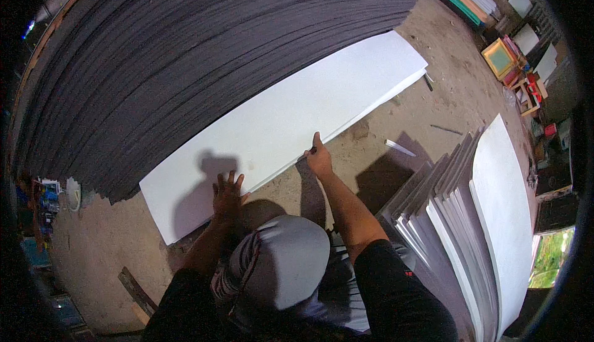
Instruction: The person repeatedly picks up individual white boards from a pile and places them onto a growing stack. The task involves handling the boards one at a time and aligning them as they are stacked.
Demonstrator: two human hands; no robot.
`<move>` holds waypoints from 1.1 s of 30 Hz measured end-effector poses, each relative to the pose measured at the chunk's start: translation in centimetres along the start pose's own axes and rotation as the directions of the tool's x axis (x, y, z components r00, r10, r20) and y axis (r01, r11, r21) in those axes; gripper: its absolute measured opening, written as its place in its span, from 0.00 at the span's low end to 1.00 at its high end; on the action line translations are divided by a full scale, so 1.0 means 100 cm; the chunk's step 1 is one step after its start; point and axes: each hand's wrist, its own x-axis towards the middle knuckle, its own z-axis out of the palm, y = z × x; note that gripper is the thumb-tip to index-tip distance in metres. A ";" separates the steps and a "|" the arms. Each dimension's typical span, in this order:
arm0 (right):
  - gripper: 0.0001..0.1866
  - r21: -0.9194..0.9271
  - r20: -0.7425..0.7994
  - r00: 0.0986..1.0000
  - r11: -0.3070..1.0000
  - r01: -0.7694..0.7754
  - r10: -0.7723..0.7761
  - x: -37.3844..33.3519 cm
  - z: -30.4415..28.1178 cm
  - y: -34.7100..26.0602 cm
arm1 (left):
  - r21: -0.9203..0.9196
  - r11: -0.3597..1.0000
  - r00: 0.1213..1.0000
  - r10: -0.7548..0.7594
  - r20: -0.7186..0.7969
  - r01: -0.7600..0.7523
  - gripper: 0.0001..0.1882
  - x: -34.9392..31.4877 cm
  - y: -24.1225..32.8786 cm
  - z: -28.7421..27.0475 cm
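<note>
Sheet (322, 104): lying white beneath the left hand (228, 200), stretching past the right hand (320, 161); its right end is going unheld, so it could be skewing if one hand is pushing harder.
Near edge (278, 172): could be creasing if the right hand is lifting it.
Left hand: lying spread on the sheet, fingers pointing forward.
Right hand: resting curled at the edge, one finger extending; cannot tell what it is pinching.

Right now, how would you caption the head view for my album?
Left hand spread on a long, white, flat sheet, right hand at its near edge, beside a large dark-grey layered stack.
</note>
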 end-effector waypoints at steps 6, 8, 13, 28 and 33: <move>0.47 -0.209 0.008 0.997 0.975 0.080 -0.080 -0.001 -0.011 0.004 | -0.119 0.993 0.999 -0.004 0.031 0.008 0.44 -0.002 0.003 0.004; 0.47 -0.243 0.117 0.992 0.967 0.073 -0.045 0.002 -0.020 0.000 | -0.169 0.986 0.997 0.003 0.073 0.010 0.44 -0.003 -0.003 0.009; 0.49 -0.508 0.267 0.964 0.848 0.151 -0.012 0.031 -0.030 0.009 | -0.210 0.978 0.961 0.048 0.273 0.010 0.48 0.033 -0.020 -0.014; 0.36 -0.698 -0.252 0.500 0.514 0.500 -0.829 -0.235 -0.240 -0.105 | -0.569 0.517 0.765 0.501 -0.405 -0.640 0.22 0.090 0.247 -0.305; 0.34 -0.876 -0.412 0.507 0.481 0.006 -0.757 -0.356 -0.379 -0.048 | -0.394 0.360 0.533 0.608 -0.588 -0.845 0.23 0.053 0.326 -0.363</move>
